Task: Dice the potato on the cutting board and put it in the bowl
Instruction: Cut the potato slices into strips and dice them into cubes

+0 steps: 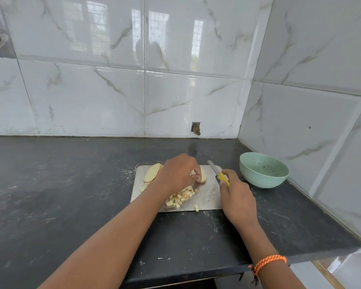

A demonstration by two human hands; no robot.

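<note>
On cutting board (208, 197): left hand (178, 174) gripping potato slice (202, 175), right hand (237, 197) clenching knife (218, 173). Tuck fingertips, cut even strips, then crosswise; diced pile (180, 198) beside, bowl (264, 170) unfilled.

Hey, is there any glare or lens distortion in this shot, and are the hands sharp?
Head view: window glare on the glossy wall tiles; wide-angle bending at the edges; left hand, right hand and knife fairly sharp.

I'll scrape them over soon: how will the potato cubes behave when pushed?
The cubes look small and loose, so they would likely scatter; one stray sits at the board edge. Flat faces should slide on metal, not roll.
</note>
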